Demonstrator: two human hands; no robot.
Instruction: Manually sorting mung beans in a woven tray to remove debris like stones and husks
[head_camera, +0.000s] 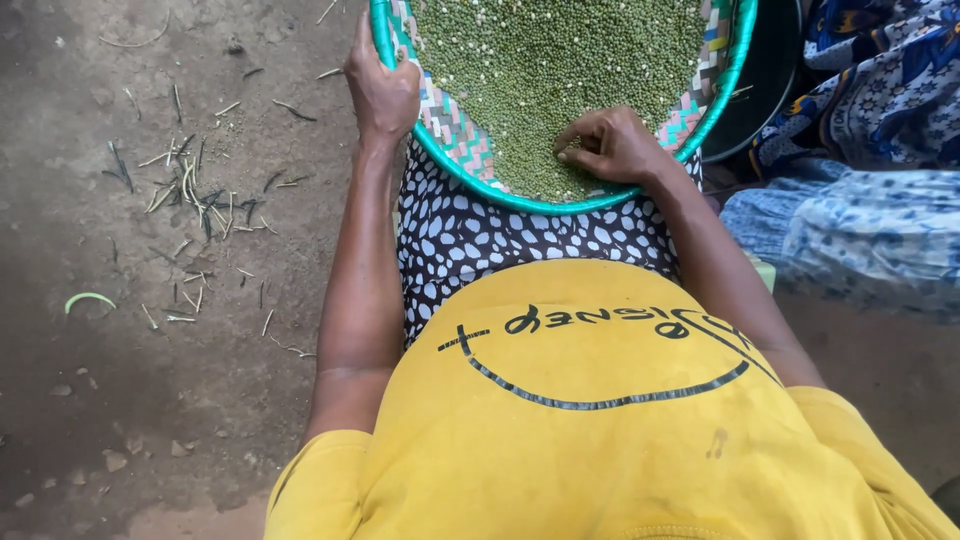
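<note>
Left hand (383, 92) clamped on the teal rim at the left edge of one woven tray (455, 140), held on the lap; right hand (612, 145), fingers bunched together, picked among green grains (560, 60) near the tray's near edge. Sorting apparently mid-way; next pinch likely needs a steady tray. Grains too many to count; one dark basin (765, 80) beyond, dry stalks (195, 195) on dirt ground (90, 400).

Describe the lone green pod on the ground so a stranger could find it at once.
Start at the woven tray of green grains that the left hand grips. Look down-left across the dirt ground, past the dry stalks. The curved pod lies alone, bright green.
</note>
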